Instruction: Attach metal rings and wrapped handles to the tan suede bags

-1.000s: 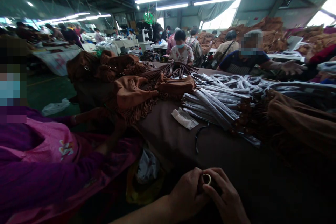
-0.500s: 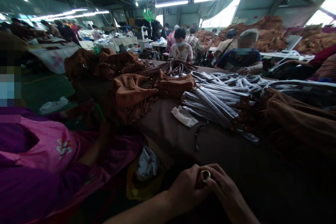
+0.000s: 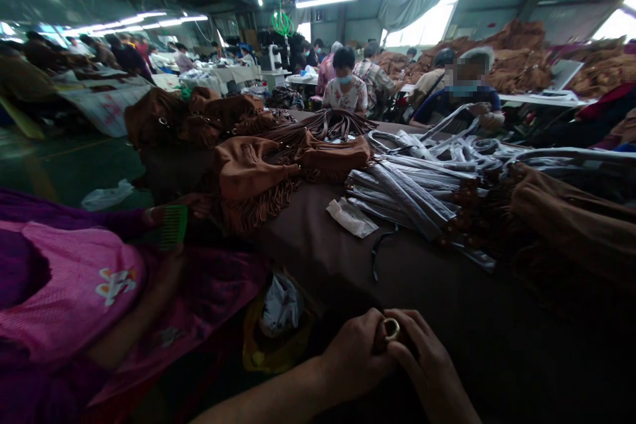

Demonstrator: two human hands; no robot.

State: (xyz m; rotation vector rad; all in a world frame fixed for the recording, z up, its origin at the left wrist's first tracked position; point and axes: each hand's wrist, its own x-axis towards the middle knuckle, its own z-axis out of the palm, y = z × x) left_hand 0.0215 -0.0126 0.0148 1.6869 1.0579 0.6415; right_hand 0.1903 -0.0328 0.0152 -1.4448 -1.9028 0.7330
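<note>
My left hand (image 3: 355, 358) and my right hand (image 3: 430, 368) meet at the near edge of a dark brown table (image 3: 407, 285). Both are closed around a small brass-coloured metal ring (image 3: 391, 328) that shows between the thumbs. Whatever dark piece the ring is fixed to is hidden under my fingers.
Brown fringed suede bags (image 3: 258, 169) are heaped at the table's left. Wrapped silvery straps (image 3: 417, 189) lie in the middle, with a clear plastic sleeve (image 3: 352, 217) nearby. A person in pink (image 3: 74, 278) sits close on my left holding a green comb (image 3: 173, 226). Other workers sit across the table.
My hands have stayed together on the ring. The person on my left has leaned down and now shows a green comb. A worker opposite has lifted wrapped straps.
</note>
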